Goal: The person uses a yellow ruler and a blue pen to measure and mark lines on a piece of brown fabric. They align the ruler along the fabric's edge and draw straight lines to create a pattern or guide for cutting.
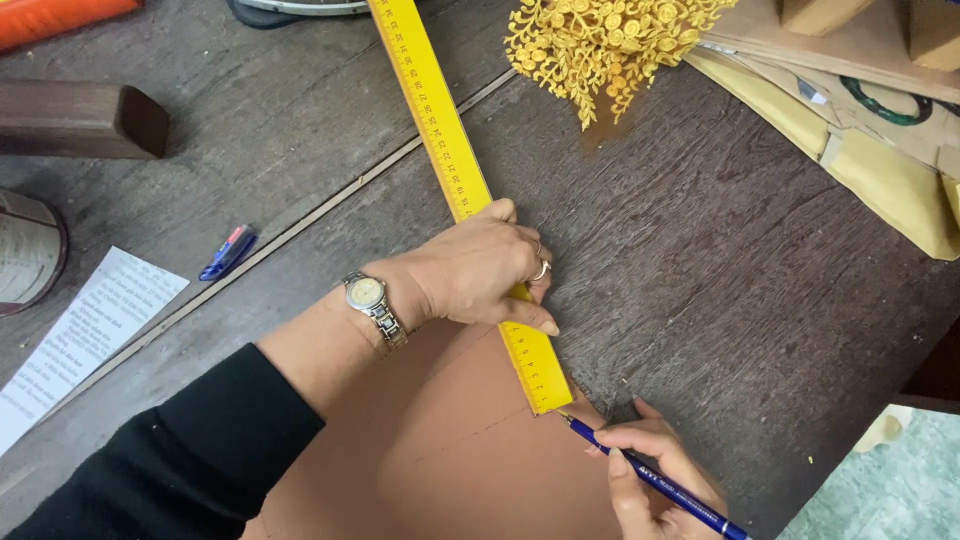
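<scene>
On the dark counter [720, 260], the left hand [480, 275] presses flat over a yellow ruler [445, 140], hiding its middle, while the right hand [655, 480], cropped below, grips a blue pen [650, 480] at the ruler's end on brown card [440, 450].

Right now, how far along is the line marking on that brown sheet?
Done: one faint straight line already crosses the brown sheet. In hand: the left hand presses the yellow ruler flat across the sheet's edge, and the right hand holds the blue pen with its tip at the ruler's lower end. Left: no fresh line shows along the ruler's edge yet, and the sheet looks uncut.
</scene>
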